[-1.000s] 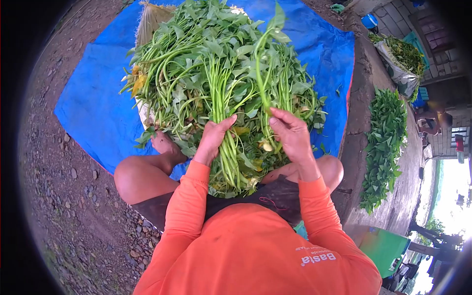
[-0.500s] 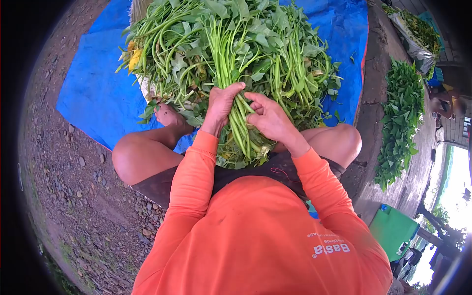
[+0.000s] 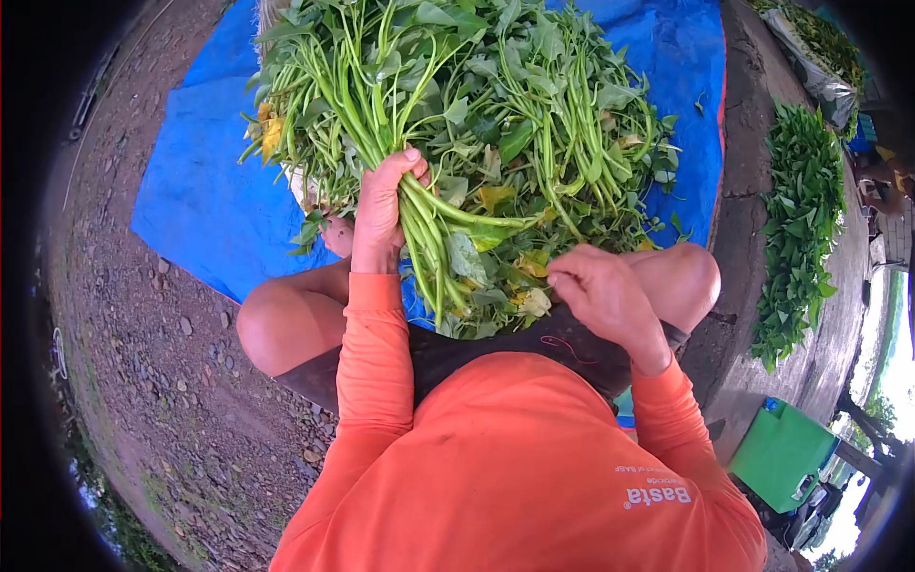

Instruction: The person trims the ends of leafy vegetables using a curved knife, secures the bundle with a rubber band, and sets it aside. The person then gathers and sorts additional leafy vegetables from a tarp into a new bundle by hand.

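Note:
My left hand is wrapped round a bunch of long green stems, their leaves pointing up and away and their cut ends hanging toward my lap. My right hand is by my right knee, its fingers curled with the fingertips close together; whether something small is between them is too small to tell. Beyond both hands lies a large pile of leafy greens with some yellow leaves among it. The pile rests on a blue tarp.
Gravel ground lies to the left. On the right, more greens lie on concrete, with a filled sack beyond and a green box nearer. Part of another person shows at the far right.
My left hand has moved left with the bunch, which now tilts to the left. My right hand has come away from the stems, toward my right knee.

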Tool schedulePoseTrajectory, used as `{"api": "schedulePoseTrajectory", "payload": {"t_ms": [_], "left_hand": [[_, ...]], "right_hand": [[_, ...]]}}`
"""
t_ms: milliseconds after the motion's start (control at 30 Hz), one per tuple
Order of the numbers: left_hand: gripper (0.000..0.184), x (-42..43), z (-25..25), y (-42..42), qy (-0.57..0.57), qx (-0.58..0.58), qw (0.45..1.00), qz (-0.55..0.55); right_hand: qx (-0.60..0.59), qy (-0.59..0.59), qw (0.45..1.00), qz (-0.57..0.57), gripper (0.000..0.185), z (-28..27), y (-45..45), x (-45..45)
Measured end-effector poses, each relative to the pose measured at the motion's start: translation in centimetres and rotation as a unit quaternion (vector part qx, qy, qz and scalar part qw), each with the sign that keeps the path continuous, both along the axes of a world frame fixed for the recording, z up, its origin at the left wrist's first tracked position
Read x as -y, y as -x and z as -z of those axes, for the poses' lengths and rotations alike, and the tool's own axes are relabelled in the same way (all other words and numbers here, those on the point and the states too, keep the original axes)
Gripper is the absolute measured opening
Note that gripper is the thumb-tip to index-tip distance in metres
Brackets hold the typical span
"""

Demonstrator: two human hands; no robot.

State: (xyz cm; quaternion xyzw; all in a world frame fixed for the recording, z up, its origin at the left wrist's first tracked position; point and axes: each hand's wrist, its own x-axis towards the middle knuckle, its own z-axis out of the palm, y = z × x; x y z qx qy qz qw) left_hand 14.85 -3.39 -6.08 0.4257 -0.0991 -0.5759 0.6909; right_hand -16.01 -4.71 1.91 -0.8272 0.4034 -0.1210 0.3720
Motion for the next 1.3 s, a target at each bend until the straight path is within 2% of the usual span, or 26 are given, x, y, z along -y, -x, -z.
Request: {"api": "schedulePoseTrajectory", "payload": {"t_ms": [33, 100, 167, 267, 300, 433, 533, 667, 700, 800, 833, 900, 933, 1000, 1033, 1100, 1200, 1300], "left_hand": [[0.023, 0.0, 0.0, -0.2, 0.024, -0.022, 0.999, 0.016], [0.024, -0.3, 0.3, -0.2, 0.067, -0.072, 0.994, 0.053], [0.023, -0.2, -0.8, 0.5, 0.064, -0.062, 0.994, 0.058], [0.021, 0.0, -1.4, 1.1, 0.048, -0.052, 0.996, 0.049], [0.021, 0.0, -1.0, 1.0, 0.054, -0.053, 0.996, 0.054], [0.022, 0.0, -1.0, 1.3, 0.050, -0.025, 0.997, 0.051], [0.023, 0.4, -1.0, 1.0, 0.045, -0.031, 0.998, 0.017], [0.019, 0.6, -1.0, -0.5, 0.011, 0.014, 0.998, -0.065], [0.020, 0.7, -1.1, -1.0, 0.006, 0.023, 0.997, -0.078], [0.022, 0.6, -2.4, -1.3, -0.019, 0.062, 0.992, -0.105], [0.022, 0.7, -2.4, -1.1, -0.021, 0.054, 0.993, -0.104], [0.021, 0.4, -2.0, -1.0, -0.029, 0.047, 0.994, -0.092], [0.021, 0.4, -2.0, -0.7, -0.043, 0.057, 0.994, -0.085], [0.022, 0.4, -1.2, -0.4, -0.051, 0.067, 0.994, -0.064], [0.022, 0.6, -1.1, -0.1, -0.048, 0.069, 0.995, -0.058], [0.021, 0.9, -0.5, 0.1, -0.045, 0.067, 0.996, -0.042], [0.021, 1.1, 0.0, 0.3, -0.048, 0.085, 0.995, -0.029], [0.024, 1.0, -0.6, 0.5, -0.083, 0.095, 0.992, -0.029]], "right_hand": [[0.028, -0.020, 0.998, 0.050, 0.010, -2.1, -0.5, 0.7], [0.092, 0.001, 0.995, 0.032, 0.010, -3.6, -1.7, 1.4], [0.143, 0.017, 0.990, -0.010, 0.011, -3.5, -3.0, 1.3], [0.108, 0.162, 0.976, -0.094, 0.023, -1.8, -5.1, 0.2], [0.068, 0.193, 0.975, -0.085, 0.027, -1.3, -5.6, -0.3], [0.076, 0.218, 0.971, -0.057, 0.018, 1.3, -5.8, -1.1], [0.080, 0.184, 0.978, -0.057, 0.007, 1.0, -4.8, -2.7], [0.014, 0.040, 0.991, -0.131, 0.004, 4.1, -1.2, -4.1], [-0.080, -0.021, 0.981, -0.174, 0.009, 4.2, -0.3, -3.6], [-0.155, -0.092, 0.962, -0.207, 0.020, 3.7, 1.1, -2.0], [-0.101, -0.062, 0.979, -0.167, 0.025, 3.2, 1.4, -1.4], [-0.034, -0.026, 0.996, -0.078, 0.023, 2.9, 0.9, 2.6], [0.023, 0.053, 0.998, 0.012, 0.022, 3.6, 0.8, 4.9], [-0.033, 0.104, 0.984, 0.138, 0.022, 3.2, -0.2, 10.9], [-0.057, 0.132, 0.968, 0.207, 0.027, 5.2, -0.4, 14.0], [-0.131, 0.130, 0.948, 0.260, 0.030, 7.5, -1.1, 18.7], [-0.141, 0.110, 0.950, 0.255, 0.027, 10.9, -1.9, 22.3], [-0.079, 0.085, 0.958, 0.264, 0.029, 11.2, -1.3, 23.5]]}}
